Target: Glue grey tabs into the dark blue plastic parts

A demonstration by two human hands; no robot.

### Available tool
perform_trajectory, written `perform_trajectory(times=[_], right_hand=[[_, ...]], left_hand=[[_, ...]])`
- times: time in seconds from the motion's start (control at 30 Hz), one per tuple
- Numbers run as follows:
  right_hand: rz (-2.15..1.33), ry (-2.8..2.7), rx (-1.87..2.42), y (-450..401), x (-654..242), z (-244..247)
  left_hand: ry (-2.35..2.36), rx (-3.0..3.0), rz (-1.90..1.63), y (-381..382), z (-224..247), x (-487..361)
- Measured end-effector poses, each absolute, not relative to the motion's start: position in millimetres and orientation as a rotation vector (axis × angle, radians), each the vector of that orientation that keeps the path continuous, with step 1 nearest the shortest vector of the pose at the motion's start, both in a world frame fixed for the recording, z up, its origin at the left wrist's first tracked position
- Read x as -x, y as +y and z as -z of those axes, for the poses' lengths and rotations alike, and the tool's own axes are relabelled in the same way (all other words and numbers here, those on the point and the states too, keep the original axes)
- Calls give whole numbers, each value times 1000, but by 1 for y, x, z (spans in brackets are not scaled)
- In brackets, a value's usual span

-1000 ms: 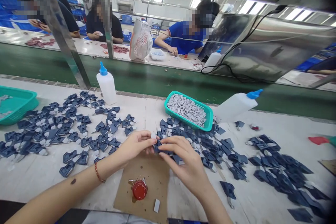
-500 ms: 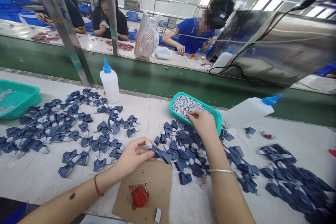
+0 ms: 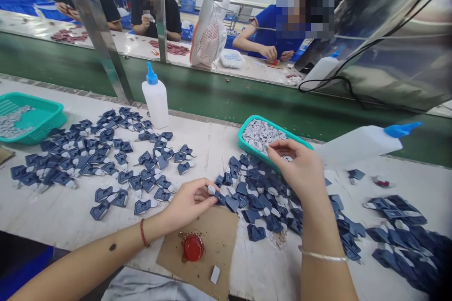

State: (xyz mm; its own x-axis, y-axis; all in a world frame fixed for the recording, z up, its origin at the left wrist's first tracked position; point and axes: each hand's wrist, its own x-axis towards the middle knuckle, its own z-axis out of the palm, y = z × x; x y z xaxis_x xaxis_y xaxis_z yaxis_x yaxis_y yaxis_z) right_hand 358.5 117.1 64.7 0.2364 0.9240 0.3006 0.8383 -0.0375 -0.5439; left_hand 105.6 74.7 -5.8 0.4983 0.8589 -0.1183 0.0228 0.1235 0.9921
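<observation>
My left hand [image 3: 192, 200] pinches a dark blue piece with a light grey end [image 3: 219, 197] above the top edge of the brown cardboard [image 3: 215, 230]. My right hand [image 3: 294, 162] is over the front edge of the green basket [image 3: 243, 143] of small grey pieces [image 3: 263, 134]; its thumb and fingertips are pressed together, and what lies between them is too small to name. Dark blue pieces [image 3: 256, 193] are heaped between and below the hands. On the cardboard stand a red round cap [image 3: 193, 248] with liquid spots around it and a small whitish block [image 3: 215, 274].
A white bottle [image 3: 156, 103] with a blue nozzle stands behind the left pile [image 3: 81, 157]. Another bottle [image 3: 367, 143] leans at the right. A second green basket [image 3: 45, 124] is far left. More blue pieces [image 3: 399, 235] lie right. People work across the green divider [image 3: 183, 84].
My right hand has lifted slightly from the grey pieces and moved toward the basket's front edge. My left hand still holds its blue piece. The camera view has shifted.
</observation>
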Motion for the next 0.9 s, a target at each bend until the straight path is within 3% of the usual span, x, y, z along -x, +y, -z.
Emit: perform_trajectory(times=[0.2, 0.43, 0.67, 0.9], right_hand=[[-707, -2031, 1274, 72, -292, -92], [-1136, -1950, 1386, 95, -297, -60], [-1276, -2001, 1418, 108, -307, -40], [-1190, -2087, 1480, 107, -312, -40]], left_hand=[[892, -1528, -781, 83, 6, -100], [961, -1809, -813, 80, 8, -91], [1052, -2063, -746, 78, 11, -91], [1116, -2404, -622, 78, 11, -83]])
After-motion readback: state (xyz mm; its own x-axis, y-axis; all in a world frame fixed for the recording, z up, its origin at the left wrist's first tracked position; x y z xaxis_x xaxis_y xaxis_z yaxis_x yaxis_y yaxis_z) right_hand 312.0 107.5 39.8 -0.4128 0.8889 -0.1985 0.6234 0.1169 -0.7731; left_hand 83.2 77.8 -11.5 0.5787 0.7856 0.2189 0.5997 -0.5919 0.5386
